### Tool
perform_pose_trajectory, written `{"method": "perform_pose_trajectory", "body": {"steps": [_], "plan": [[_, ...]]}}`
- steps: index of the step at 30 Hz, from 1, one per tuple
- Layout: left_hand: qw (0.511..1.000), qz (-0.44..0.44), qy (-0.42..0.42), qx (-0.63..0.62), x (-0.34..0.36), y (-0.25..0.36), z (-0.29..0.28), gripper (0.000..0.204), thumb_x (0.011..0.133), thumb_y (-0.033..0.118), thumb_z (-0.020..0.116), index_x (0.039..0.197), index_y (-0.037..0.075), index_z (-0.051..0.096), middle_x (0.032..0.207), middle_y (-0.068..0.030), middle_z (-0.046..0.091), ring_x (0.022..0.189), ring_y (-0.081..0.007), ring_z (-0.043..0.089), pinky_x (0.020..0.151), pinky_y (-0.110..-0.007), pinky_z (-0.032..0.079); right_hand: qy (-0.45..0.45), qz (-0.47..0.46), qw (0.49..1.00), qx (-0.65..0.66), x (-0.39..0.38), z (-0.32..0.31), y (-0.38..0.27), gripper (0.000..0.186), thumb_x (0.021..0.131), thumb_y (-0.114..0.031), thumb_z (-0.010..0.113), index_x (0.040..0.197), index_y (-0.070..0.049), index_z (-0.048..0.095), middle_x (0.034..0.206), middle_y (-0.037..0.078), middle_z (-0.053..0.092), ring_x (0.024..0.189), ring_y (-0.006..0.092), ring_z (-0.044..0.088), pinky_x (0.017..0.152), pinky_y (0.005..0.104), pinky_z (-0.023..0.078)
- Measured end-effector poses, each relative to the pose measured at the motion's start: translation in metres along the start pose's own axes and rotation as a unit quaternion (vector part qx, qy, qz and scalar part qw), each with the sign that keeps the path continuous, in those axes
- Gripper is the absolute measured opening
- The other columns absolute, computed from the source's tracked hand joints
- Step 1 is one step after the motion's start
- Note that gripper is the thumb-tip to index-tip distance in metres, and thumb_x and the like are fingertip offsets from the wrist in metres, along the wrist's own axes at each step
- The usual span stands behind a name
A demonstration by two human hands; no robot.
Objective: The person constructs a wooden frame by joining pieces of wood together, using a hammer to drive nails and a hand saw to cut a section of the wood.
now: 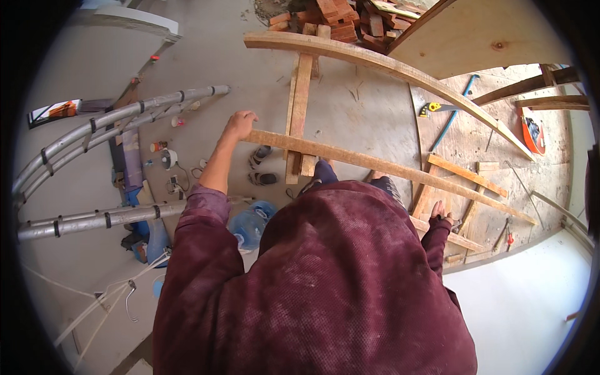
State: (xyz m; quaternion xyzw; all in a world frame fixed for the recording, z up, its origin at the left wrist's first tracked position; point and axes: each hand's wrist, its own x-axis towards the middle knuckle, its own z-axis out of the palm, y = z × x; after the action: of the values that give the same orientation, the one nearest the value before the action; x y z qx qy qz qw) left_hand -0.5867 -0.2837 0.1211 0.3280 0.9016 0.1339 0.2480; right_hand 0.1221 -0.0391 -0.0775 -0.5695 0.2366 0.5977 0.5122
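A long wooden beam (369, 164) runs slantwise in front of me, from the left toward the lower right. Its left end is gripped by my left hand (239, 126), the fingers bent over it. Under that end stands a wooden sawhorse (300, 103); a second, low wooden frame (469, 194) lies beneath the beam on the right. My right hand (442, 214) is below the beam with its fingers apart, near the lower rail of this frame. A small dark object beside it is too unclear to name. Another long beam (375, 57) rests farther away, across the sawhorse.
Red bricks (337, 22) are piled at the far side, near a plywood sheet (494, 34). A yellow-handled handsaw (431, 109) and blue bar (455, 115) lie on the right. Metal ladders (106, 122), sandals (262, 178) and a water jug (250, 224) are on the left.
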Motion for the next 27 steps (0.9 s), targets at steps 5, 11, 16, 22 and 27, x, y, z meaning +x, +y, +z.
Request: {"method": "perform_pose_trajectory", "body": {"steps": [5,11,16,22,27], "plan": [[0.899,-0.164,-0.134,-0.383,-0.006,0.032,0.007,0.071,0.092,0.066,0.028,0.13,0.011,0.053,0.134,-0.014,0.051,0.113,-0.0292,0.057,0.091,-0.042,0.044,0.045,-0.125,0.983,-0.129,-0.05,-0.008,0.01,0.046,0.096,-0.035,0.05,0.128,-0.003,0.043,0.098,0.013,0.064,0.071,0.0224,0.065,0.06,0.0376,0.058],[0.725,-0.171,-0.106,-0.659,-0.09,0.0,0.051,0.097,0.079,0.084,0.029,0.147,0.015,0.026,0.144,-0.0128,0.038,0.131,-0.0299,0.038,0.105,-0.056,0.025,-0.164,-0.371,0.762,-0.505,-0.18,0.062,0.078,0.04,0.083,-0.017,0.068,0.118,-0.002,0.056,0.088,0.011,0.064,0.062,0.0147,0.06,0.051,0.0278,0.05],[0.674,-0.054,-0.081,-0.733,-0.111,0.027,0.095,0.115,0.062,0.088,0.048,0.148,0.015,0.021,0.149,-0.012,0.03,0.136,-0.033,0.03,0.109,-0.057,0.021,-0.403,-0.309,0.573,-0.643,-0.163,0.104,0.129,0.045,0.082,-0.016,0.07,0.121,0.0,0.057,0.121,0.015,0.059,0.119,0.0285,0.051,0.102,0.0371,0.039],[0.702,-0.134,0.001,-0.7,-0.099,0.05,0.101,0.048,0.084,0.035,0.068,0.121,0.008,0.051,0.114,-0.0068,0.056,0.112,-0.026,0.054,0.096,-0.051,0.042,-0.423,-0.315,0.236,-0.816,-0.131,0.129,0.147,0.053,0.078,-0.039,0.07,0.122,-0.011,0.061,0.137,0.009,0.051,0.135,0.0346,0.034,0.11,0.0573,0.019],[0.699,-0.146,-0.024,-0.7,-0.092,0.059,0.107,0.036,0.085,0.031,0.067,0.112,0.009,0.055,0.104,-0.0052,0.057,0.099,-0.0222,0.056,0.085,-0.048,0.048,-0.314,-0.525,0.166,-0.773,-0.145,0.093,0.131,0.048,0.068,-0.036,0.076,0.107,-0.01,0.067,0.123,0.014,0.058,0.121,0.0333,0.047,0.105,0.0441,0.033]]}}
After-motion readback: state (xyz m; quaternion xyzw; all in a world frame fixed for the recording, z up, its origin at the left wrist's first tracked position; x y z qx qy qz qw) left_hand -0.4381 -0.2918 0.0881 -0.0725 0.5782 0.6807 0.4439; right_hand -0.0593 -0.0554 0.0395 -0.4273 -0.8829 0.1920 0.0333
